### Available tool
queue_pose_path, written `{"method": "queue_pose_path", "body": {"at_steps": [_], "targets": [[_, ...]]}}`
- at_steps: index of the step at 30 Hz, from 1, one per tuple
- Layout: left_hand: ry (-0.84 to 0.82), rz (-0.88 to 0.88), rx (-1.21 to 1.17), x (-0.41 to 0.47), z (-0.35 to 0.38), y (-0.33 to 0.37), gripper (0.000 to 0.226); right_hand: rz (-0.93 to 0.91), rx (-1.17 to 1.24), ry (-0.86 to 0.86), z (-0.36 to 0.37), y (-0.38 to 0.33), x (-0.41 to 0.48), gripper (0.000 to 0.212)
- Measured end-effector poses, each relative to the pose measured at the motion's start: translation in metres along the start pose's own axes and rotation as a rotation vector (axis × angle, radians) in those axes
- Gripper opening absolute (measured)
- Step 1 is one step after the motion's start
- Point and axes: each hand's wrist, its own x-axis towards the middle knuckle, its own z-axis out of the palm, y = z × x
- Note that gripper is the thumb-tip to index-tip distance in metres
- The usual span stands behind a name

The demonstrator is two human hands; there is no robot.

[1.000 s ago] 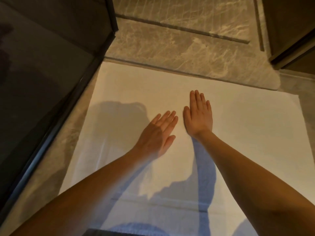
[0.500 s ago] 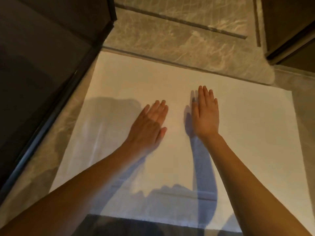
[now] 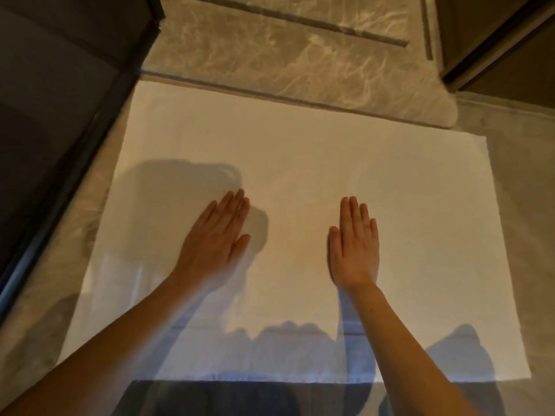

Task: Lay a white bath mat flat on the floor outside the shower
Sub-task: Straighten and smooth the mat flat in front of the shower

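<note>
The white bath mat [image 3: 345,163] lies spread flat on the marble floor, its far edge against the raised shower threshold [image 3: 300,94]. My left hand [image 3: 216,241] rests palm down on the mat left of centre, fingers straight and together. My right hand [image 3: 356,244] rests palm down right of centre in the same way. Neither hand grips anything. Shadows of my arms and body fall across the mat's near part.
A dark glass shower panel with a black frame [image 3: 75,151] runs along the mat's left side. Marble shower floor with a linear drain [image 3: 300,21] lies beyond the threshold. A dark cabinet or door corner [image 3: 504,49] stands at the upper right. Grey floor [image 3: 534,205] borders the mat's right edge.
Both hands have slid apart across the mat, the left going left and the right going right, and both drew nearer to me. The view has shifted so more of the mat's near edge shows.
</note>
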Motion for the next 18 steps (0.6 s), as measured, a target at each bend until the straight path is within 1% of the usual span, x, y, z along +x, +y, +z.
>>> {"method": "queue_pose_path", "body": {"at_steps": [3, 6, 8, 9, 11, 12, 13, 15, 18], "targets": [[-0.034, -0.134, 0.029, -0.021, -0.008, -0.026, 0.065, -0.010, -0.011, -0.008, 0.001, -0.002, 0.000, 0.059], [-0.052, -0.181, 0.033, -0.020, -0.016, -0.020, 0.066, 0.017, -0.007, -0.012, -0.003, -0.001, -0.001, 0.060], [-0.037, -0.130, 0.028, -0.020, -0.017, -0.007, 0.064, 0.065, -0.004, 0.012, -0.005, -0.016, -0.005, 0.060], [-0.029, -0.069, 0.027, -0.022, -0.016, 0.003, 0.063, 0.044, 0.008, 0.027, -0.003, -0.033, -0.009, 0.059], [-0.023, 0.045, -0.004, -0.027, -0.010, 0.023, 0.060, -0.084, 0.037, 0.009, 0.008, -0.075, -0.024, 0.058], [-0.029, 0.069, -0.024, -0.031, -0.007, 0.029, 0.060, -0.146, 0.045, -0.028, 0.015, -0.093, -0.034, 0.057], [-0.043, 0.072, -0.028, -0.036, -0.006, 0.029, 0.059, -0.182, 0.043, -0.062, 0.022, -0.105, -0.043, 0.057], [-0.069, 0.037, -0.007, -0.051, -0.004, 0.013, 0.060, -0.190, 0.021, -0.093, 0.031, -0.110, -0.050, 0.058], [-0.072, -0.057, 0.027, -0.083, -0.006, -0.031, 0.060, -0.189, 0.009, -0.083, 0.037, -0.101, -0.046, 0.058]]}}
